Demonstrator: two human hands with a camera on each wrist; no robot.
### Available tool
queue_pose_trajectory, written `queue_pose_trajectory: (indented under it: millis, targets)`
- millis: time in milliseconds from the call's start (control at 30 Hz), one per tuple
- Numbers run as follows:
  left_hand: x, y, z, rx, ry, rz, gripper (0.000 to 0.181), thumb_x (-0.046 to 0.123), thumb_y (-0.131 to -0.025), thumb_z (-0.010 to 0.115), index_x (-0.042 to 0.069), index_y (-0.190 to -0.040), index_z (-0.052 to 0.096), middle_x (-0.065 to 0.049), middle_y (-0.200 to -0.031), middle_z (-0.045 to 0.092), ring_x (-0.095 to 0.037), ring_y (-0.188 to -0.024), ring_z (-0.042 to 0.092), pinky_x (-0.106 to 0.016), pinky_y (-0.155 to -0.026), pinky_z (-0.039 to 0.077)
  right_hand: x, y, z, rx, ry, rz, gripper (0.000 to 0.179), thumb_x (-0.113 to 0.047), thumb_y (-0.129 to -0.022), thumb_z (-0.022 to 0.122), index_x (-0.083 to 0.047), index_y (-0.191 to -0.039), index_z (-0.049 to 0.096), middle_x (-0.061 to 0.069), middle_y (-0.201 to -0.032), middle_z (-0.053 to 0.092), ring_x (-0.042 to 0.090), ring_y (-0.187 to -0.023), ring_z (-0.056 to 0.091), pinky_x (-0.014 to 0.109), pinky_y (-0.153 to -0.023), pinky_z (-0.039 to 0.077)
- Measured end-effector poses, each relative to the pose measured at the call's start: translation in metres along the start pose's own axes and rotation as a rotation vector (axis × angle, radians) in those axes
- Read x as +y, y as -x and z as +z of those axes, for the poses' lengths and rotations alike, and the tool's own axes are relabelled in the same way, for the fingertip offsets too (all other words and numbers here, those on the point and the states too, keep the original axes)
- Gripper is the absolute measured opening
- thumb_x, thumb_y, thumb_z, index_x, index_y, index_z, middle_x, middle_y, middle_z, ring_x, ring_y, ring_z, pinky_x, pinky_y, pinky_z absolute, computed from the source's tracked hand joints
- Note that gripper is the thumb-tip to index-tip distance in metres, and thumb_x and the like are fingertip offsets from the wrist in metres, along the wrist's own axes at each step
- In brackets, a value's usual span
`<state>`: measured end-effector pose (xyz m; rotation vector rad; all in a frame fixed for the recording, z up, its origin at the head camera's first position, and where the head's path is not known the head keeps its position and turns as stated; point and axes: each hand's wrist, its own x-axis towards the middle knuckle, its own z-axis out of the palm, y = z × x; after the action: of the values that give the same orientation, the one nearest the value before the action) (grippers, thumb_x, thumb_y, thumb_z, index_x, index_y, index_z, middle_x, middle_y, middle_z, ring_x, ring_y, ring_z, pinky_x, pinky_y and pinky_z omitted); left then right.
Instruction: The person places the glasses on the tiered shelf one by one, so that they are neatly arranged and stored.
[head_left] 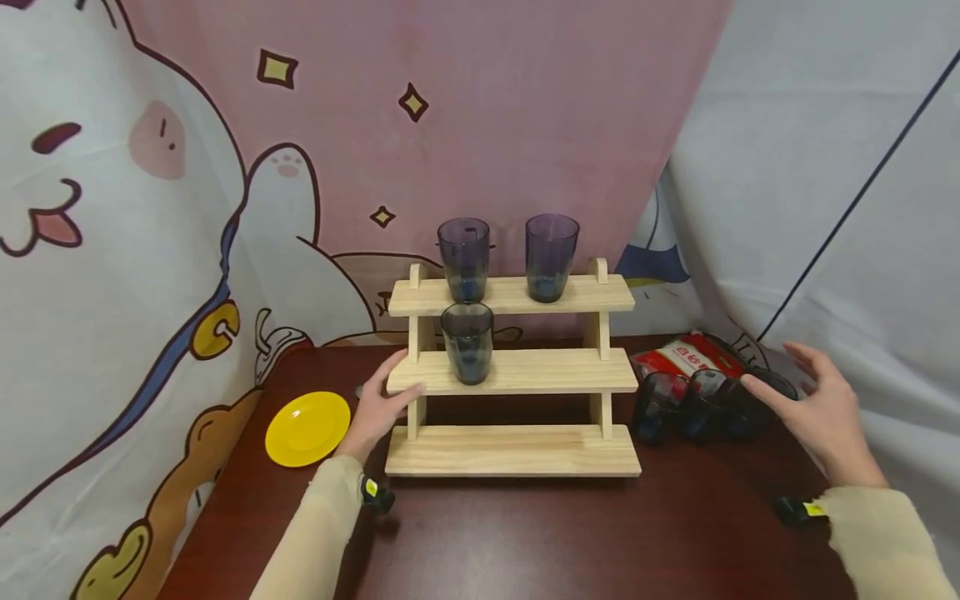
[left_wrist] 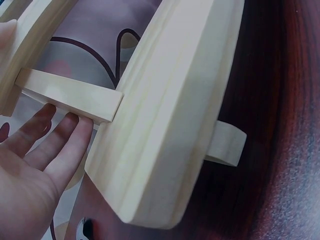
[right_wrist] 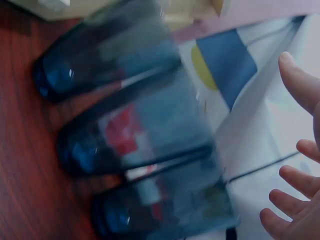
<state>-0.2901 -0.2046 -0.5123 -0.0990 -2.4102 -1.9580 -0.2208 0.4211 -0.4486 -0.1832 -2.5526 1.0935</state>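
A three-tier wooden display rack [head_left: 517, 454] stands on the table. My left hand [head_left: 375, 408] holds its left end at the middle shelf, thumb over the front edge and fingers behind; the left wrist view shows fingers against an upright [left_wrist: 70, 95]. Two tinted drinking glasses, one at left [head_left: 463, 262] and one at right [head_left: 551, 258], stand on the top shelf. Another glass [head_left: 469, 346] is on the middle shelf's left part. Right of the rack, three dark glasses [right_wrist: 135, 125] stand in a row. My right hand [head_left: 821, 417] hovers beside them, fingers spread, holding nothing.
A yellow plate [head_left: 307, 429] lies on the dark red table [head_left: 510, 542] to the left of the rack. Behind the row of glasses is a red and white packet [head_left: 693, 354]. Printed cloth [head_left: 525, 108] hangs behind and at both sides.
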Motion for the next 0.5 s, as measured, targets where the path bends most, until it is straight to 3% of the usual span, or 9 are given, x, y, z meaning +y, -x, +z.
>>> queue_pose_trajectory:
  millis: [33, 233, 500]
  targets:
    - [0.0, 0.0, 0.0, 0.0, 0.001, 0.0, 0.072, 0.032, -0.094, 0.082, 0.044, -0.156, 0.047, -0.006, -0.16, 0.045, -0.039, -0.117, 0.066, -0.054, -0.091, 0.06, 0.003, -0.001, -0.001, -0.007, -0.003, 0.016, 0.094, -0.045, -0.095, 0.078, -0.019, -0.169, 0.026, 0.021, -0.171, 0.026, 0.046, -0.153, 0.028, 0.059, -0.123, 0.025]
    - [0.001, 0.0, 0.0, -0.002, -0.003, 0.0, 0.072, 0.034, -0.095, 0.081, 0.044, -0.157, 0.046, -0.006, -0.161, 0.045, -0.038, -0.117, 0.066, -0.054, -0.092, 0.06, 0.021, -0.004, -0.004, -0.063, 0.032, 0.075, 0.101, -0.05, -0.097, 0.073, -0.014, -0.17, 0.013, 0.028, -0.172, 0.014, 0.058, -0.152, 0.02, 0.079, -0.107, 0.027]
    - [0.001, 0.002, 0.0, 0.003, 0.003, 0.0, 0.073, 0.033, -0.094, 0.083, 0.046, -0.155, 0.046, -0.006, -0.158, 0.047, -0.036, -0.114, 0.068, -0.052, -0.09, 0.061, 0.048, -0.01, 0.002, -0.152, -0.025, 0.113, 0.106, -0.049, -0.101, 0.067, -0.01, -0.169, -0.003, 0.035, -0.169, 0.008, 0.063, -0.15, 0.014, 0.081, -0.108, 0.022]
